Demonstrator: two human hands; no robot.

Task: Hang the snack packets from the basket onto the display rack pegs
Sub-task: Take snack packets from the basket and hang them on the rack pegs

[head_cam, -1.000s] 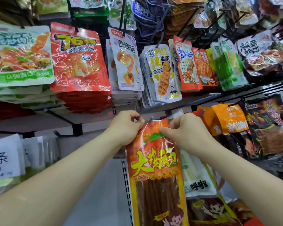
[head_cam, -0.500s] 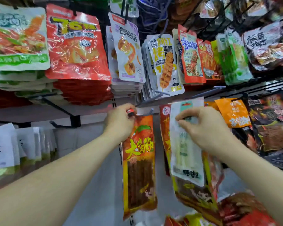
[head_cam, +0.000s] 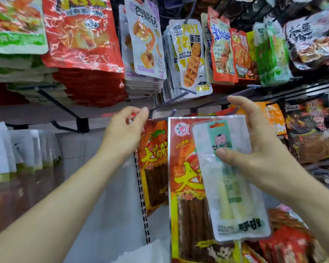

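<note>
Snack packets, by the look light, floppy and slick, best taken at the top seam: left hand (head_cam: 124, 133) pinches the hung packet (head_cam: 154, 164) by its peg (head_cam: 160, 109), right hand (head_cam: 258, 152) clamps orange packet (head_cam: 184, 179) and white packet (head_cam: 234, 196) together.

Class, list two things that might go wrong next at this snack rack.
1. The right hand holds two packets stacked, white packet over orange packet; one may slip out.
2. The left hand pinches the top of the hanging packet at the peg; if not fully threaded, it could drop.
</note>
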